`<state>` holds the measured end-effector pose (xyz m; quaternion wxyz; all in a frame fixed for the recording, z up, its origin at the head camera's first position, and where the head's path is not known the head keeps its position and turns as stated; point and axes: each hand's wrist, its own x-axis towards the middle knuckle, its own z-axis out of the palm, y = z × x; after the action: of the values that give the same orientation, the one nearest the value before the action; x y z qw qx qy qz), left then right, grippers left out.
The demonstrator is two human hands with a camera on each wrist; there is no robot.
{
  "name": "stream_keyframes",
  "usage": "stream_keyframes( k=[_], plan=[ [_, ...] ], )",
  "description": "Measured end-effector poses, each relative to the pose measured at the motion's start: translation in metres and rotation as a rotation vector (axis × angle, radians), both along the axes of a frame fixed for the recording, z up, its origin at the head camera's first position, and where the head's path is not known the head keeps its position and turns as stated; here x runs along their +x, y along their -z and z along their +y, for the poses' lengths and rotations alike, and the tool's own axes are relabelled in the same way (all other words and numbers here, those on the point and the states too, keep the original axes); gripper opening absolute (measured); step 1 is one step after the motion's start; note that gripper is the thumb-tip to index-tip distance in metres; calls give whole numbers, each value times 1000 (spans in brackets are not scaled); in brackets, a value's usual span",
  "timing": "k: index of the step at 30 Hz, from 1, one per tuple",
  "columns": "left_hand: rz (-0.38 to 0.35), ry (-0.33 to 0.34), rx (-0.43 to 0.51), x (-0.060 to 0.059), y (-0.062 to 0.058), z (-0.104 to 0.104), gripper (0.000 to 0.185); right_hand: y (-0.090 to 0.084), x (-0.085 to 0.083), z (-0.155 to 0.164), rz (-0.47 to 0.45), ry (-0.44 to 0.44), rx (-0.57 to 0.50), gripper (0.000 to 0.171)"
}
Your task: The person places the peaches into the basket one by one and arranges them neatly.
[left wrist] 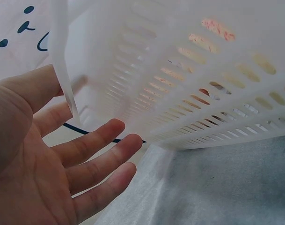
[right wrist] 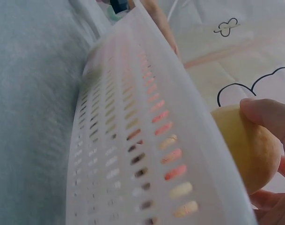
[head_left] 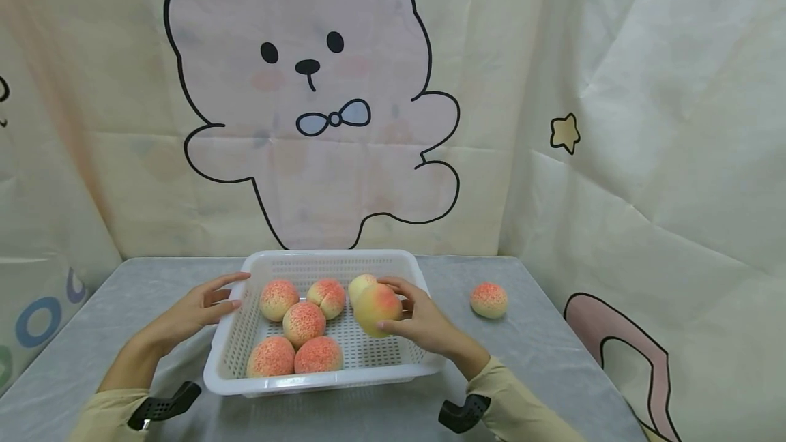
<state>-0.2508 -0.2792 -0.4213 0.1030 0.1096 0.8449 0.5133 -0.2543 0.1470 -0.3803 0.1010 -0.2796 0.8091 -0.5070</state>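
Observation:
My right hand [head_left: 424, 319] holds a yellow and pink peach [head_left: 376, 310] over the right part of a white perforated plastic basket [head_left: 334, 379], thumb on one side and fingers on the other. In the right wrist view the peach [right wrist: 247, 147] shows just beyond the basket's rim. A paler peach [head_left: 361, 286] is partly hidden behind it. Several speckled peaches [head_left: 304, 324] lie in the left and middle of the basket. My left hand [head_left: 193, 309] rests at the basket's left rim; in the left wrist view its thumb and index finger reach the rim, the other fingers [left wrist: 102, 164] spread outside the wall.
One more peach [head_left: 488, 300] lies on the grey tablecloth [head_left: 491, 374], right of the basket. A cream curtain [head_left: 479, 87] with a cartoon bear hangs behind the table, and printed cloth also closes off both sides.

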Motion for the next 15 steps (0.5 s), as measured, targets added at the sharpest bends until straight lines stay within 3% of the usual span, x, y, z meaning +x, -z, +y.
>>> stream_keyframes(
  k=[15],
  plan=[
    [2, 4, -8, 0, -1, 0, 70, 13, -6, -23, -23, 25, 28, 71]
  ],
)
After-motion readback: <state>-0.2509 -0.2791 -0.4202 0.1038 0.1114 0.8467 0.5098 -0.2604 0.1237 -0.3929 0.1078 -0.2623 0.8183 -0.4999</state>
